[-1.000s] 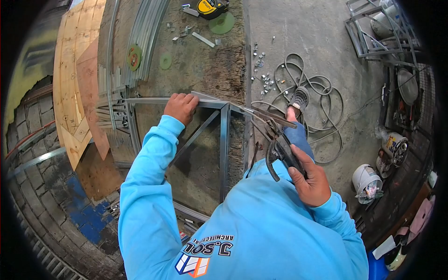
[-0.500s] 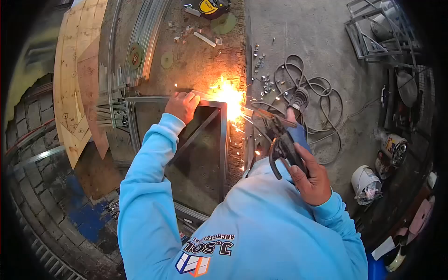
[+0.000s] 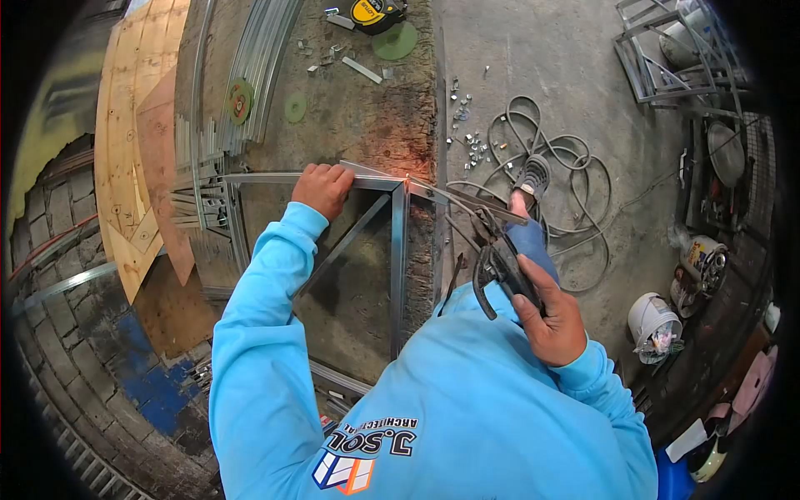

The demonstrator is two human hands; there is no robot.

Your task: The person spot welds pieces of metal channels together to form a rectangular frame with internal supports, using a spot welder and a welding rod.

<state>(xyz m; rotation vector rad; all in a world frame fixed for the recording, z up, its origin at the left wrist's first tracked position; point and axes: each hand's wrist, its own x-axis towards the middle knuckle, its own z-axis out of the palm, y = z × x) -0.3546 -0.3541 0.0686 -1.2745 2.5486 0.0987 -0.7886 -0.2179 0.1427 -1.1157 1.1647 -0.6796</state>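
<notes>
My left hand [image 3: 322, 190] is closed over the top bar of a metal frame [image 3: 399, 275], a little left of its corner. A diagonal bar [image 3: 350, 242] crosses inside the frame. In my right hand [image 3: 553, 323] is a black welding electrode holder [image 3: 503, 268], its jaws pointing up and left. From the jaws a thin welding rod [image 3: 467, 206] reaches toward the frame's corner, where a small orange glow [image 3: 407, 180] shows. The frame rests on a worn wooden work surface [image 3: 333, 125].
A tape measure [image 3: 372, 12], green cutting discs [image 3: 394, 40] and metal offcuts lie beyond the frame. Long metal tubes [image 3: 265, 71] and plywood sheets [image 3: 133, 100] are left. Looped cable [image 3: 575, 175], a sandalled foot [image 3: 529, 185] and a white bucket [image 3: 652, 319] are right.
The bright arc and flying sparks at the frame's corner have died down to a small glow. My right hand and the electrode holder have shifted slightly left; my left hand stays on the bar.
</notes>
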